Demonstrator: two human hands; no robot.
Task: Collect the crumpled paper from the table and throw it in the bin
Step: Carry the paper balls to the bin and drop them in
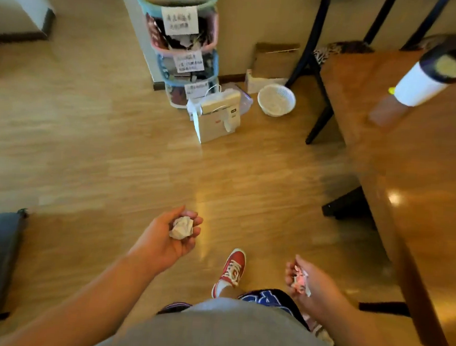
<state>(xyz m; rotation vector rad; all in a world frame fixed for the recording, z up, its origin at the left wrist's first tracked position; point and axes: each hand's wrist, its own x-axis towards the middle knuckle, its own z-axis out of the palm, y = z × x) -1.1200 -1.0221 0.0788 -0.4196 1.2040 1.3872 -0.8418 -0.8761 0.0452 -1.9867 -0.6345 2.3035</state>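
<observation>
- Left hand [166,243]: palm up, fingers curled around a white crumpled paper ball [181,227], held over the light wooden plank floor [101,150].
- Right hand [314,288]: fingers curled around a pink-and-white crumpled paper wad [301,280], held beside the brown glossy wooden table [424,170].
- Round white perforated plastic bin [276,100]: on the floor by the wall, next to a dark table leg, well apart from both hands.
- Red lace-up shoe [232,266]: on the floor between the hands.
</observation>
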